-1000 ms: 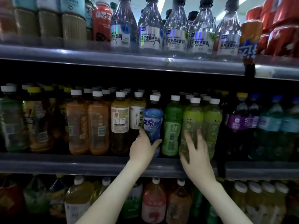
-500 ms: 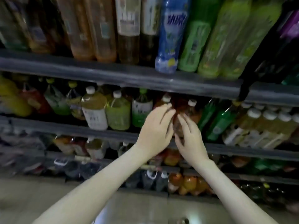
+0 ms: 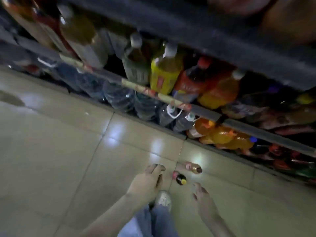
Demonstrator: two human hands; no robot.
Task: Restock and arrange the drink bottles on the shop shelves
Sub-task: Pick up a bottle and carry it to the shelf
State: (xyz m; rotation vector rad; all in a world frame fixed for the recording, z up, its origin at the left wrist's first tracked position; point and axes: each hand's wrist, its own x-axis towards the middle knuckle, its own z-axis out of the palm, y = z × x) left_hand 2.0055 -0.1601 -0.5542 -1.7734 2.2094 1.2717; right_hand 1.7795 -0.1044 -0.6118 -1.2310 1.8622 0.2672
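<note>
head: left hand [image 3: 147, 181], right hand [image 3: 204, 201] near bottles [image 3: 181, 179]

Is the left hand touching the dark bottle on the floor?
Apart. The head view shows bare floor between the left hand and the dark bottle.

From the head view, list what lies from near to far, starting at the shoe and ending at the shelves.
Shoe, small dark bottle on the floor, amber bottle lying on the floor, clear jugs on the bottom shelf, yellow-labelled bottle on the shelf above.
</note>
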